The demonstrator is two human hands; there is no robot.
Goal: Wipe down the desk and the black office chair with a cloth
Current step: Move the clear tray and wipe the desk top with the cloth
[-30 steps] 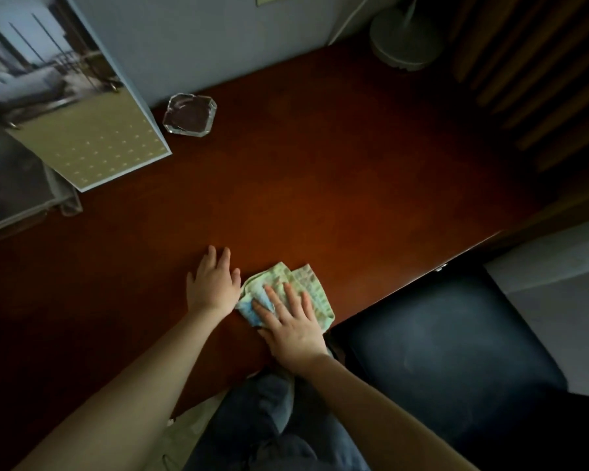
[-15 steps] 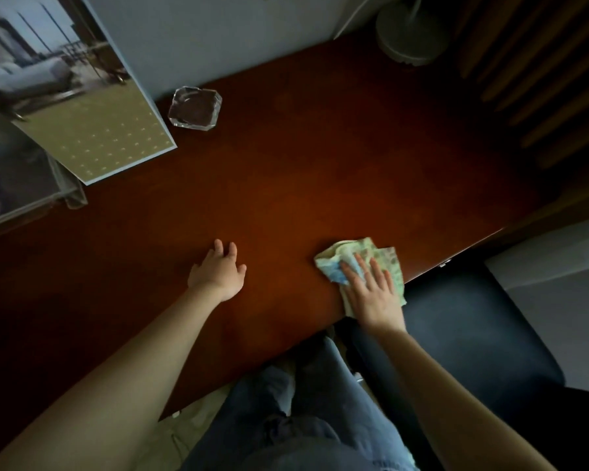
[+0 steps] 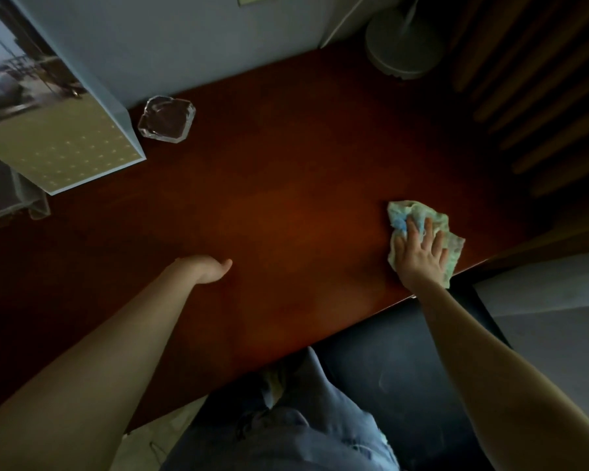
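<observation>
Here, crumpled cloth (image 3: 409, 211) on glossy desk (image 3: 286, 198)

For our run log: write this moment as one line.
action: wiping desk | right hand: flat on cloth, near desk's front edge | left hand: idle on desk

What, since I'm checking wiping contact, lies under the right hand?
A crumpled cloth lies under the right hand, whose straight fingers press it onto the desk near its front edge. The cloth's middle and the desk beneath it are covered.
</observation>
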